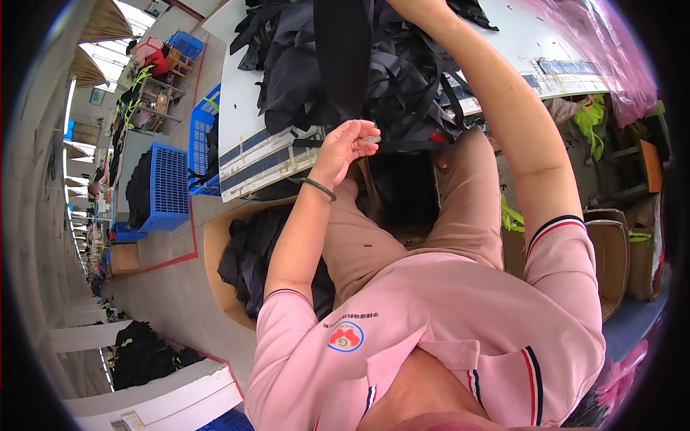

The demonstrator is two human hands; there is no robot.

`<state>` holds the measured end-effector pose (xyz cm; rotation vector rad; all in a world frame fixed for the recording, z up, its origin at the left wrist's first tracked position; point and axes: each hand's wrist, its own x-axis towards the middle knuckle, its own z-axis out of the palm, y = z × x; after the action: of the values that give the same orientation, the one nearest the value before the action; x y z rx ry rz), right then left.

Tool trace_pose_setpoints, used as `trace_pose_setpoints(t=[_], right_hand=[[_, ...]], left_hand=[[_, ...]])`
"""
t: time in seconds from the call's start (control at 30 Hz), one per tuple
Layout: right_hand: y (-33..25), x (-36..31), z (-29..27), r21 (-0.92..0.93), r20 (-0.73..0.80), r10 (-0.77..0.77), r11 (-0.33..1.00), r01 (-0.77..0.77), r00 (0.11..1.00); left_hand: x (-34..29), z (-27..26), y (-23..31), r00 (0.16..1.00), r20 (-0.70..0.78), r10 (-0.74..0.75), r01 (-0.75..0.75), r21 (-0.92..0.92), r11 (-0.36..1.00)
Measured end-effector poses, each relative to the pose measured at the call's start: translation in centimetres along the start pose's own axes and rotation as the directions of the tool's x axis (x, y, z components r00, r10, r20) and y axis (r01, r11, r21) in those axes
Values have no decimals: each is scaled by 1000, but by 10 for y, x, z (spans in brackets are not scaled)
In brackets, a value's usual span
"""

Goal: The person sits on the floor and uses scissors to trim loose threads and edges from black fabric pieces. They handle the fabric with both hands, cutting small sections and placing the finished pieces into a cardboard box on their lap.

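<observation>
My left hand (347, 149), with a green bangle (319, 188) at its wrist, is at the table's near edge. Its fingers are curled in, and a small greyish thing (372, 138) shows at the fingertips, too small to name. Just beyond it, a long, smooth black fabric piece (343, 57) lies over a heap of black fabric pieces (287, 82) with loose straps. My right arm reaches far across the heap; only part of my right hand (418, 7) shows at the upper edge, its fingers out of view.
The white table (241, 108) has worn tape along its near edge. A cardboard box (223, 287) of black fabric stands left of my legs. Blue crates (169, 188) stand farther left. Pink plastic film (611, 50) hangs at the right, near open cartons (607, 251).
</observation>
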<state>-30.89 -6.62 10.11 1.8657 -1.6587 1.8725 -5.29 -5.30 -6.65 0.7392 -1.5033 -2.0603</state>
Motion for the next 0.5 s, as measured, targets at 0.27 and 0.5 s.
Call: trace_pose_setpoints(t=[0.27, 0.5], right_hand=[[-76, -31, -43, 850, 27, -178, 521, 71, 984], [-67, -92, -67, 987, 63, 375, 111, -113, 925]], left_hand=[[8, 4, 19, 980, 16, 200, -176, -407, 896], [-29, 61, -10, 975, 200, -96, 126, -141, 982]])
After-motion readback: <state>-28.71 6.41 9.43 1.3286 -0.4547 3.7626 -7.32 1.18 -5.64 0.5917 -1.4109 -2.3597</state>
